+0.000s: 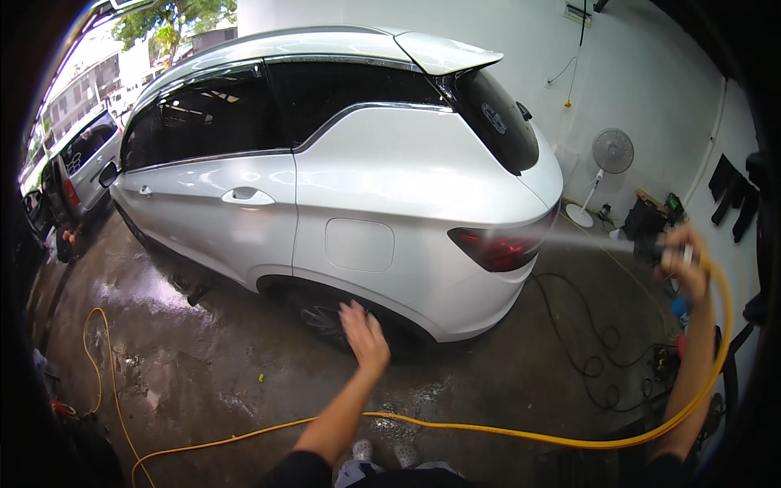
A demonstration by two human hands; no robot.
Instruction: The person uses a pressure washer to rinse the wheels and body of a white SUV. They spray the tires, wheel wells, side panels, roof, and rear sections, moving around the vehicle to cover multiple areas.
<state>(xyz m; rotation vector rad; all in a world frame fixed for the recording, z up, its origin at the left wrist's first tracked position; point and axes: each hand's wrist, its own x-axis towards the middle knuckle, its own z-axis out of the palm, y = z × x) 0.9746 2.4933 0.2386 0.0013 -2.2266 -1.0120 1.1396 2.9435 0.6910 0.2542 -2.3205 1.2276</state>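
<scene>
A silver-white car (378, 165) stands side-on before me, its tail to the right. My right hand (686, 262), raised at the right, is closed round a dark spray gun (650, 249). A yellow hose (723, 329) runs from the gun down past my forearm and across the floor. From the nozzle a pale spray streams left onto the red tail light (503, 247). My left hand (366, 338) is held up with nothing in it, fingers extended, in front of the rear wheel (323, 317); whether it touches the car I cannot tell.
Hose loops (100, 360) lie on the wet floor at left. A dark cable (589, 366) coils behind the car. A white pedestal fan (612, 152) and a dark bag (644, 216) stand by the wall. Another car (91, 152) is at far left, with a partly visible person (66, 238) near it.
</scene>
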